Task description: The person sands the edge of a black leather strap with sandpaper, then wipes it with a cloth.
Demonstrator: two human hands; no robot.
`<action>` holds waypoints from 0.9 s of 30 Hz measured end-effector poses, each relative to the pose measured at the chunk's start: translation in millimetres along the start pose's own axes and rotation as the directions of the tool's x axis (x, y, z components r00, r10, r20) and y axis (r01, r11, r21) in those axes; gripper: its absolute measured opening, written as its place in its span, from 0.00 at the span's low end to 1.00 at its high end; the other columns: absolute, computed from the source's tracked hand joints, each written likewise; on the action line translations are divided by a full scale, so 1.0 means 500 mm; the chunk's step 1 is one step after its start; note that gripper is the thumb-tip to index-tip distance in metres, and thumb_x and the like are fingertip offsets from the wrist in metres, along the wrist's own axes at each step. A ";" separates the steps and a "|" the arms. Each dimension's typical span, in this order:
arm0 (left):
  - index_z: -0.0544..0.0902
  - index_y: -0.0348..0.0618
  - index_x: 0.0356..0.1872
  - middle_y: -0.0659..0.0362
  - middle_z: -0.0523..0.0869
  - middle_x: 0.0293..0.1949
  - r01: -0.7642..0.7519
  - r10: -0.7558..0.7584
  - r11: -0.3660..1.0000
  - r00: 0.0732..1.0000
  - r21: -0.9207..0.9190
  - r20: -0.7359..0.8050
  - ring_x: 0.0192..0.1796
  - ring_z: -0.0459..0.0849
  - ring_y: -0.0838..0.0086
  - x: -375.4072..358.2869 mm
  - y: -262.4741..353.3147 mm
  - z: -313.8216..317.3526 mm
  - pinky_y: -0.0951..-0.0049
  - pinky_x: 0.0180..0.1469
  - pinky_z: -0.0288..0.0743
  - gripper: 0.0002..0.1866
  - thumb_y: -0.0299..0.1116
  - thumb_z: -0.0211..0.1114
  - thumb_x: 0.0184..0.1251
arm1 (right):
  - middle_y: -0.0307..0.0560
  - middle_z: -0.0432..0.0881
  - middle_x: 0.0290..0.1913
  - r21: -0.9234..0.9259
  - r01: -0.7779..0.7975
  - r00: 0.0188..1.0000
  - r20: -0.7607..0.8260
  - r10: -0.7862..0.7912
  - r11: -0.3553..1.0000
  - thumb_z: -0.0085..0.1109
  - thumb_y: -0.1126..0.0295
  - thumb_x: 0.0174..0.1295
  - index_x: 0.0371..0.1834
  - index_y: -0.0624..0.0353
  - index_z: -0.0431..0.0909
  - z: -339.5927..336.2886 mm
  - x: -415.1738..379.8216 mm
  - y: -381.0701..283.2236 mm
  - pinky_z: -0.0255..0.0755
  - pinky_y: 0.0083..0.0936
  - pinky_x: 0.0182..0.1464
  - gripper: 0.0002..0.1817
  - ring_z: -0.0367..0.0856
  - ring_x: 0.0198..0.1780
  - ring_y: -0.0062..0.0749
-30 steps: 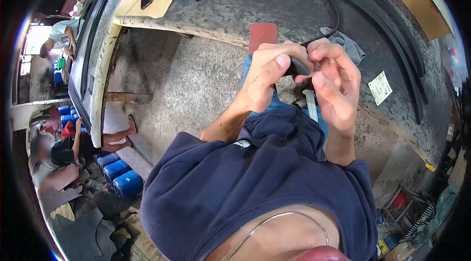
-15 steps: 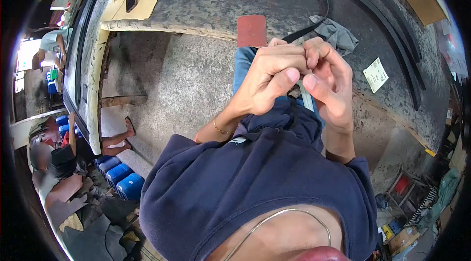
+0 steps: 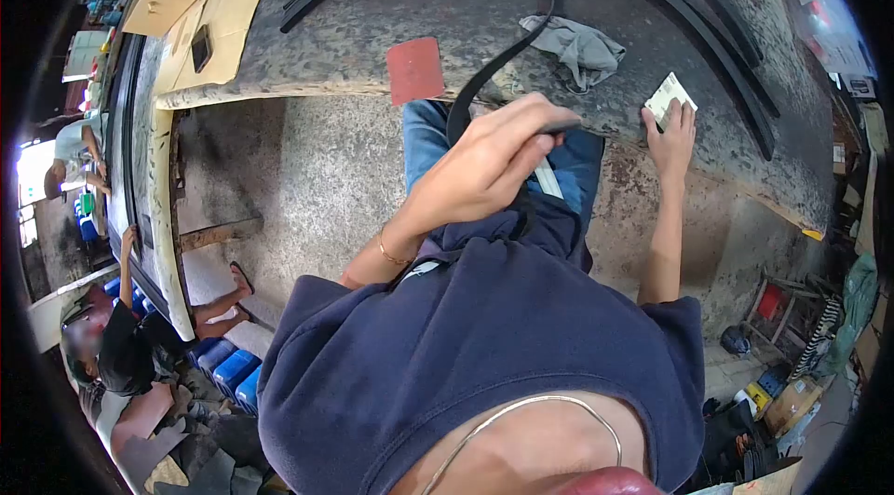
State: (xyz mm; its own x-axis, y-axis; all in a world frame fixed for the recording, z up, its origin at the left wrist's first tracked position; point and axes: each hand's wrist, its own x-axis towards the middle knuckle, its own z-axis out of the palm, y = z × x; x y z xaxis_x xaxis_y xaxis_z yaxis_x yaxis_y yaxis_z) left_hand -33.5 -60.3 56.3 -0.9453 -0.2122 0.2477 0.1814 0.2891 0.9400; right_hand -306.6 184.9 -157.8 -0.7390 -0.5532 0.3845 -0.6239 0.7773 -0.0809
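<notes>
My left hand (image 3: 494, 155), with a bracelet at the wrist, is closed around the end of a black strap (image 3: 494, 67) at the table's near edge. The strap curves from there back over the dark table (image 3: 372, 39). To the right, my right hand (image 3: 672, 136) rests on a small pale printed card (image 3: 666, 96), its thumb and fingers spread over the card's lower part. A grey cloth (image 3: 582, 46) lies between the strap and the card. A red-brown square piece (image 3: 415, 70) lies at the table edge, left of my left hand.
Long black strips (image 3: 689, 11) curve across the table's back and right. A phone (image 3: 201, 49) lies on cardboard (image 3: 233, 11) at the left. Two other people are at the far left, near blue containers (image 3: 236, 369). A stool (image 3: 782, 313) stands at right.
My hands have moved apart. The right one has gone right and onto the card, while the left one stays near the middle with the strap end. The view has shifted slightly.
</notes>
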 end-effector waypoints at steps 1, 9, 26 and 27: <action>0.80 0.33 0.53 0.52 0.81 0.44 -0.044 0.040 0.995 0.998 0.089 0.040 0.44 0.81 0.67 0.010 0.005 0.011 0.68 0.50 0.76 0.12 0.22 0.53 0.73 | 0.75 0.71 0.66 -0.003 -0.001 1.000 0.003 0.001 1.000 0.61 0.44 0.67 0.68 0.70 0.70 0.002 0.004 -0.001 0.68 0.47 0.67 0.39 0.72 0.66 0.68; 0.83 0.35 0.49 0.52 0.91 0.37 -0.258 0.301 0.849 0.953 0.461 -0.022 0.34 0.91 0.64 0.041 0.020 0.072 0.68 0.36 0.84 0.13 0.18 0.65 0.63 | 0.56 0.87 0.31 -0.026 -0.165 0.986 -0.026 0.164 0.986 0.53 0.52 0.73 0.60 0.61 0.77 -0.024 0.089 0.018 0.79 0.52 0.47 0.24 0.87 0.34 0.57; 0.82 0.34 0.45 0.47 0.87 0.32 -0.190 0.222 0.857 0.975 0.478 -0.010 0.31 0.88 0.55 0.068 0.001 0.124 0.62 0.30 0.80 0.11 0.23 0.69 0.63 | 0.55 0.82 0.63 0.373 0.662 0.748 -0.368 -0.552 0.650 0.54 0.86 0.63 0.69 0.55 0.76 -0.421 0.068 -0.199 0.80 0.40 0.62 0.29 0.82 0.63 0.49; 0.82 0.34 0.45 0.47 0.87 0.31 -0.183 0.221 0.861 0.975 0.475 -0.024 0.31 0.88 0.54 0.070 -0.002 0.125 0.61 0.30 0.80 0.10 0.23 0.68 0.63 | 0.55 0.82 0.63 0.411 0.602 0.799 -0.295 -0.525 0.685 0.55 0.85 0.63 0.67 0.57 0.77 -0.410 0.061 -0.207 0.80 0.40 0.63 0.28 0.81 0.64 0.49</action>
State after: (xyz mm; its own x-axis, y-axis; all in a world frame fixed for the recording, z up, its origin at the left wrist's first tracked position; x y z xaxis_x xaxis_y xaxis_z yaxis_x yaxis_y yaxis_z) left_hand -83.7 -9.4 49.2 -0.8751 -0.1658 0.4547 0.2002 0.7313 0.6520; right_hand -212.4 149.0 50.6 -0.1879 -0.7609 0.6210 -0.9764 0.0761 -0.2021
